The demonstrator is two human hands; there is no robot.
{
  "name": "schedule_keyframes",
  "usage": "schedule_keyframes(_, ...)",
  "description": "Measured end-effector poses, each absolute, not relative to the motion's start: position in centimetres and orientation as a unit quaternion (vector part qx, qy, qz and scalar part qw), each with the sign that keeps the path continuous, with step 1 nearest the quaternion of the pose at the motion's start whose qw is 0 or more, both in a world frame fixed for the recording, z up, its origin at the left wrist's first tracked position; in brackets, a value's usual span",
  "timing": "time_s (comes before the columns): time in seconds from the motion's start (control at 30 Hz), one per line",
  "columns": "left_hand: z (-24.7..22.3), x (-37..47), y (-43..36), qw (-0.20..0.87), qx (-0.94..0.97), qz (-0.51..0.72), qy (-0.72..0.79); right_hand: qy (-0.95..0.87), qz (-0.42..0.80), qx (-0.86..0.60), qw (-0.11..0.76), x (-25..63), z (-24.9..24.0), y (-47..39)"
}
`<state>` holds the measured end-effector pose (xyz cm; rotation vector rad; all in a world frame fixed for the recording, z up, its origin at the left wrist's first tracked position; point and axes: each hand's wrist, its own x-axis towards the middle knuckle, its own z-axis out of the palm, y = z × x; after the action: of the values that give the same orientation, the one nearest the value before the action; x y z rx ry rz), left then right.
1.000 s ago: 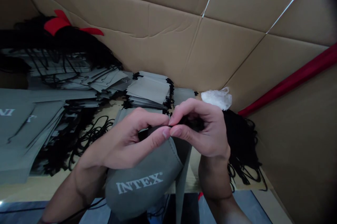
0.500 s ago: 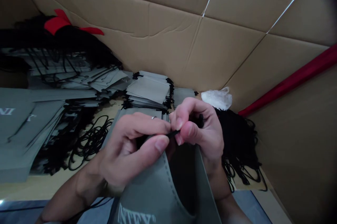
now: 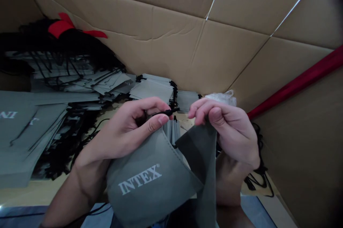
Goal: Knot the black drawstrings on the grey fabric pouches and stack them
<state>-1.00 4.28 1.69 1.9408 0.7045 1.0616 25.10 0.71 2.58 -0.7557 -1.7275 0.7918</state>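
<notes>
A grey fabric drawstring pouch [image 3: 142, 203] printed "INTEX" hangs in front of me, its mouth spread between both hands. Between thumb and forefinger, my left hand [image 3: 128, 130] pinches a black cord [image 3: 171, 111] at the pouch's upper left corner. A short knotted-looking end of that cord points to the right past the fingertips. My right hand [image 3: 233, 131] is closed on the upper edge of the pouch's other side, thumb against curled fingers. The part of the cloth inside the right hand is hidden.
Grey pouches lie stacked at the left [image 3: 18, 142] and at the back [image 3: 152, 87]. Black cords with a red tie [image 3: 60, 28] are heaped at the back left. A clear plastic bag [image 3: 222, 96] sits by the cardboard wall [image 3: 174, 53]; more black cords [image 3: 259, 181] hang at the right.
My hands have moved apart, the right going rightward and releasing the cord end. The pouch's mouth is spread wider and its print is now fully visible.
</notes>
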Motion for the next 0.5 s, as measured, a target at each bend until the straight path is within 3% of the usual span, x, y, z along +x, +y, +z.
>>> schedule_keyframes(0.1,1.7,-0.9,4.3,0.396,0.767,0.422,0.276,-0.727,0.288,-0.324,0.532,25.1,2.2,0.6)
schedule_keyframes(0.23,1.6,-1.0,4.4,0.35,0.789,0.418,0.284,-0.766,0.263,-0.411,0.418,25.5,2.4,0.1)
schedule_keyframes(0.33,1.4,-1.0,4.6,0.32,0.802,0.42,0.28,-0.824,0.218,-0.38,0.359,26.1,2.5,0.2)
schedule_keyframes(0.5,0.8,-0.7,5.5,0.319,0.807,0.417,0.27,-0.812,0.23,-0.353,0.402,26.2,2.2,0.8)
